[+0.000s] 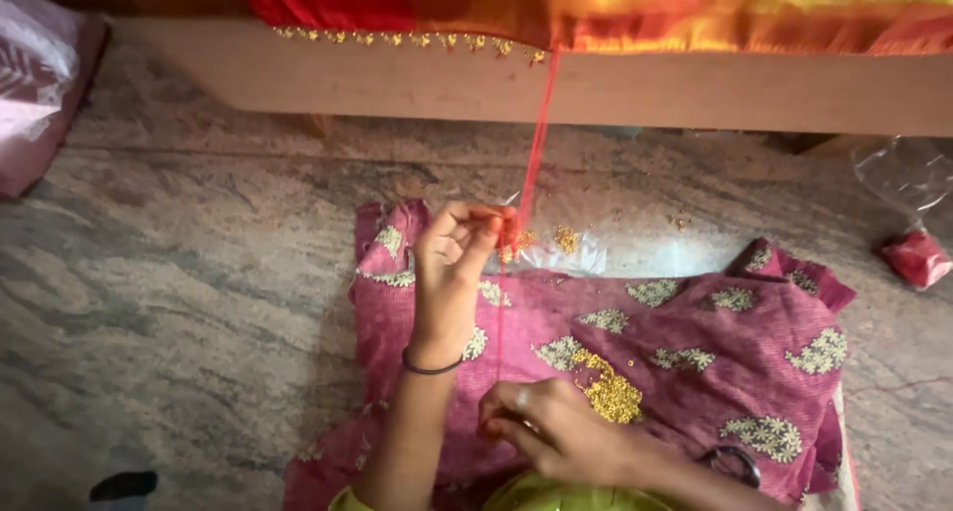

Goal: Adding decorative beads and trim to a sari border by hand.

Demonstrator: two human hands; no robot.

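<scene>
Plainly, the thin, limp red thread (534, 154) is pinched at mid-frame by the left hand (452, 273), while the right hand (556, 427) is curled over tiny, easily scattered gold beads (608, 394).

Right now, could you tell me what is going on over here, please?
A person seated on the stone floor is working with red thread that runs down from the beaded edge of a red and orange cloth on a wooden frame. The left hand pinches the thread up high, and the right hand is closed low near it. A heap of small gold beads lies on a magenta flowered cloth.
</scene>
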